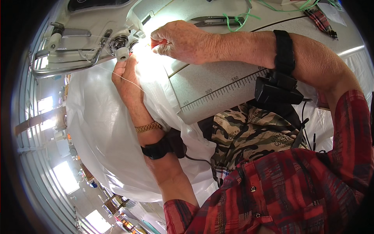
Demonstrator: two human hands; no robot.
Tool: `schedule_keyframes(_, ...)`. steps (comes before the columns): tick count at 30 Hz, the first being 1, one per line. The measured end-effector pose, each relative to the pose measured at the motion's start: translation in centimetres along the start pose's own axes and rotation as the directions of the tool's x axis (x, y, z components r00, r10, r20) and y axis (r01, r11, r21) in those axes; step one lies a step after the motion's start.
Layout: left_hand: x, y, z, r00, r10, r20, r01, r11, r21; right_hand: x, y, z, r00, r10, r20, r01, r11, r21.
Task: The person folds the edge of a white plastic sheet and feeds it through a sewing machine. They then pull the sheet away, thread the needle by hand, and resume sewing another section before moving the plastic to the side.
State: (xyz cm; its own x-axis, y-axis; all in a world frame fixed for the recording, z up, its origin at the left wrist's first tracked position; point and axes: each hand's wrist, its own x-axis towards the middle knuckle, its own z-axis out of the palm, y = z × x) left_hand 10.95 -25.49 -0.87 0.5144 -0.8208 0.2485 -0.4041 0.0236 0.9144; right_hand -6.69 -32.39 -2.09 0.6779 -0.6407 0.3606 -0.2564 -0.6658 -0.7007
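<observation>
A sewing machine [105, 25] stands at the upper left, its lamp glaring over the needle area. My left hand [129, 84] reaches up beside the thread tension knob [122, 54], its fingers bent together; glare and the machine hide what the tips hold. Just right of the lamp, my right hand [185, 42] is closed in a pinch, and whatever is in it is lost in the light. A loose white thread [113, 73] runs from the machine across the back of my left hand. White sheeting [103, 113] lies beneath my left forearm and hangs down in folds.
A printed ruler scale [222, 89] marks the table's near edge. Thread snips [212, 20] lie behind my right wrist, touching green string [235, 24]. A plaid scrap [320, 22] rests at the far right. A bent metal guard [54, 72] juts out from the machine.
</observation>
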Motion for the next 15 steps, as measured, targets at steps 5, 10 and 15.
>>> schedule_keyframes(5,0.35,-0.5,-0.25,1.0,0.018,0.01,-0.018,0.999,0.03,0.03,-0.06,0.07,1.0,0.016,-0.003,-0.017,1.0,-0.019)
schedule_keyframes(10,0.37,-0.5,0.01,1.0,-0.013,-0.001,0.013,1.0,-0.019,0.08,0.36,0.18,1.0,-0.008,-0.019,0.007,1.0,-0.009)
schedule_keyframes(15,0.03,-0.06,-0.24,0.997,-0.049,0.056,0.052,0.997,-0.063,0.08,0.14,0.0,1.0,-0.011,-0.029,0.012,0.999,0.037)
